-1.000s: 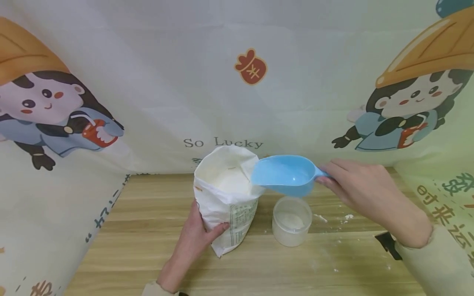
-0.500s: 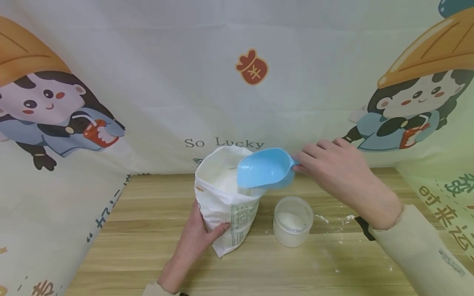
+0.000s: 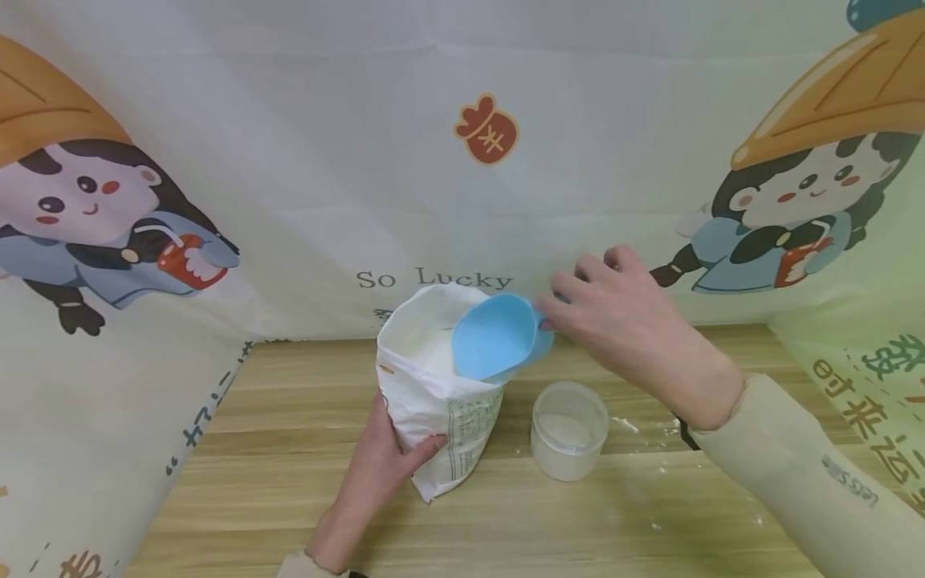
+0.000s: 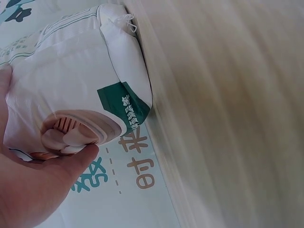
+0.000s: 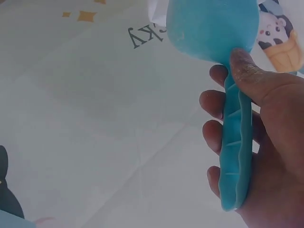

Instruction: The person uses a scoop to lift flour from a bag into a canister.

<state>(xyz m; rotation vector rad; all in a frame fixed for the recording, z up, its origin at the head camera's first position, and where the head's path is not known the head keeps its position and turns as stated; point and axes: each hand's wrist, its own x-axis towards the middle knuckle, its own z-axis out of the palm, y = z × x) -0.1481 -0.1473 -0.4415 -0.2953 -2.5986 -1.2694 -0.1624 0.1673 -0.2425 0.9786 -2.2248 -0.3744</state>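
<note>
Your blue scoop (image 3: 499, 333) had just swung left and tipped down at the open mouth of the white bag (image 3: 426, 413), seemingly bringing its lip to the white powder (image 3: 431, 355). Your right hand (image 3: 629, 317) gripped the handle (image 5: 232, 142), fingers curled; your left hand (image 3: 393, 453) clasped the bag near the plastic tub (image 3: 565, 464).

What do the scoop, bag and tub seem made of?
Scoop: likely molded plastic, smooth satin blue; thin ribs cross its hollow handle.
Bag: paper or plastic, can't tell; matte white, creased, loose thread at one corner.
Tub: probably clear plastic, glass possible; smooth, see-through wall.
</note>
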